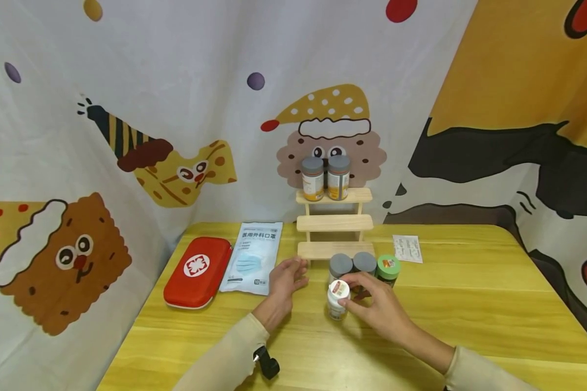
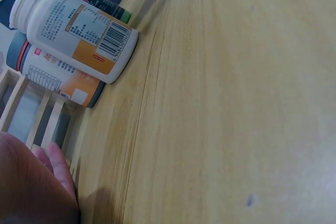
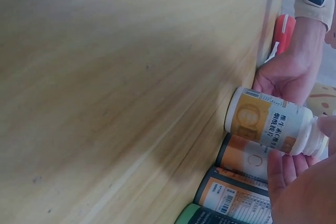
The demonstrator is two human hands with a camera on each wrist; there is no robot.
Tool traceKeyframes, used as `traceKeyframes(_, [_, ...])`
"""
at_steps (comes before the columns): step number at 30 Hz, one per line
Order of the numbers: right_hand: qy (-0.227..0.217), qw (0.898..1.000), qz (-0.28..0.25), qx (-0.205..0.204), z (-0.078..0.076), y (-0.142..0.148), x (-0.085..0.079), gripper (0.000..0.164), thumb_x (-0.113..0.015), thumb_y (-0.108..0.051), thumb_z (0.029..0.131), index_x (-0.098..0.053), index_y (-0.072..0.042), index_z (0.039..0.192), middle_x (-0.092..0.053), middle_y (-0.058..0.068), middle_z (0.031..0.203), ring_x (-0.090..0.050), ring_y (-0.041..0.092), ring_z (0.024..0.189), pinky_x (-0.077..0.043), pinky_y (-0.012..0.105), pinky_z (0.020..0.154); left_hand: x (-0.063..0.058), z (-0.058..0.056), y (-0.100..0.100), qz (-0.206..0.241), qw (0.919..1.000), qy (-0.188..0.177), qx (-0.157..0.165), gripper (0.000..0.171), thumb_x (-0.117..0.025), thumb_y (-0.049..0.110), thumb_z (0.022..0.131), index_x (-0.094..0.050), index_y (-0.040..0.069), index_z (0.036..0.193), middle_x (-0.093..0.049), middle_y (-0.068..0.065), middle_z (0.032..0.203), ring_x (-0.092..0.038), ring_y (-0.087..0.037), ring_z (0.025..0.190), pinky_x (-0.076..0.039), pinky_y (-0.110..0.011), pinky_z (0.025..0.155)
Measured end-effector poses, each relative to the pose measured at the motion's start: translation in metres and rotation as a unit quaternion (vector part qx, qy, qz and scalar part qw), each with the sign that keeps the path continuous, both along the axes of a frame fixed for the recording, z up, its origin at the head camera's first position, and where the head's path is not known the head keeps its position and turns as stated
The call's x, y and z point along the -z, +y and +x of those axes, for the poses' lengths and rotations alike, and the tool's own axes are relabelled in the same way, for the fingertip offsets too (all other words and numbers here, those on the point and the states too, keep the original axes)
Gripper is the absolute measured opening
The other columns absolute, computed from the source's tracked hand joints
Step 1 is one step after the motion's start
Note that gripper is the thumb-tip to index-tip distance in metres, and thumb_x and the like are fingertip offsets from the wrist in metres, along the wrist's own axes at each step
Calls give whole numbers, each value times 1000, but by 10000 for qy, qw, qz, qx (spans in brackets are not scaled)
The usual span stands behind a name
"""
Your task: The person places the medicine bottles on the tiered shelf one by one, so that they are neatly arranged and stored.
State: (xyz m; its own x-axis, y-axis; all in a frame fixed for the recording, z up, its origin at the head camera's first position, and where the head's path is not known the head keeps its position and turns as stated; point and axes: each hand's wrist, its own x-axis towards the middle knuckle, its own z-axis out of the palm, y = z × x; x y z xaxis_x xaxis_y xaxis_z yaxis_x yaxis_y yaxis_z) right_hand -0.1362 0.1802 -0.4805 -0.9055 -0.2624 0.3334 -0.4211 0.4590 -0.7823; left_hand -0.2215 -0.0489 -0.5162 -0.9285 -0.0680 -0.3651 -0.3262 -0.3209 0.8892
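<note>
My right hand (image 1: 379, 309) pinches a white pill bottle (image 1: 337, 308) by its white cap, thumb on one side and fingers on the other. Its white-and-orange label (image 3: 266, 120) faces the right wrist camera. Just behind the bottle stand two grey-lidded jars (image 1: 364, 263) and a green-lidded jar (image 1: 388, 266), side by side on the table. My left hand (image 1: 285, 283) holds nothing; its fingers are relaxed near the left end of the lowest step of a small wooden rack (image 1: 335, 222). In the left wrist view, the bottle (image 2: 86, 35) overlaps one grey-lidded jar (image 2: 58, 77).
Two more grey-lidded jars (image 1: 338, 179) stand on the rack's top step. Left of it lie a mask packet (image 1: 251, 258) and a red first-aid case (image 1: 198, 271). A small printed paper (image 1: 407, 248) lies to the right. A patterned cloth (image 1: 176, 65) hangs behind the table.
</note>
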Motion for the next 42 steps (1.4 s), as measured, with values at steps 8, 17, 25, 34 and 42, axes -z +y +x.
traceKeyframes(8, [92, 9999, 58, -16, 0, -1, 0, 43, -88, -9, 86, -70, -19, 124, -72, -8, 113, -71, 15, 99, -67, 28, 77, 0, 1, -1, 12, 10000, 33, 21, 31, -68, 25, 105, -67, 3, 127, -79, -9, 119, -72, -13, 94, -67, -32, 83])
traceKeyframes(17, [468, 9988, 171, 33, -1, 0, -9, 44, -87, -4, 84, -71, -17, 123, -73, -6, 110, -70, 12, 93, -67, 32, 76, 0, 0, 0, -56, 10000, 48, 16, 28, -67, 23, 105, -69, 2, 124, -79, -9, 117, -72, -12, 92, -67, -30, 80])
traceKeyframes(25, [652, 9976, 162, -179, -5, 3, -37, 45, -84, -2, 81, -71, -20, 120, -71, -9, 106, -69, 8, 87, -64, 24, 74, -1, 1, 1, -93, 9999, 95, -1, 29, -67, 24, 105, -69, 3, 125, -79, -11, 119, -72, -13, 93, -67, -30, 80])
traceKeyframes(34, [1175, 9929, -16, -200, -7, 6, -62, 50, -84, 2, 77, -70, -21, 119, -74, -8, 110, -68, 8, 88, -64, 24, 74, -1, 3, 3, -115, 9999, 94, 26, 31, -66, 24, 106, -68, 2, 128, -79, -11, 120, -72, -12, 93, -66, -29, 79])
traceKeyframes(42, [1617, 9868, 74, -25, -12, 11, -76, 48, -82, -3, 78, -70, -20, 120, -73, -7, 111, -64, 11, 86, -57, 21, 71, -4, 3, 2, -176, 9998, 74, 37, 32, -67, 26, 105, -68, 4, 128, -79, -9, 119, -72, -15, 97, -67, -31, 82])
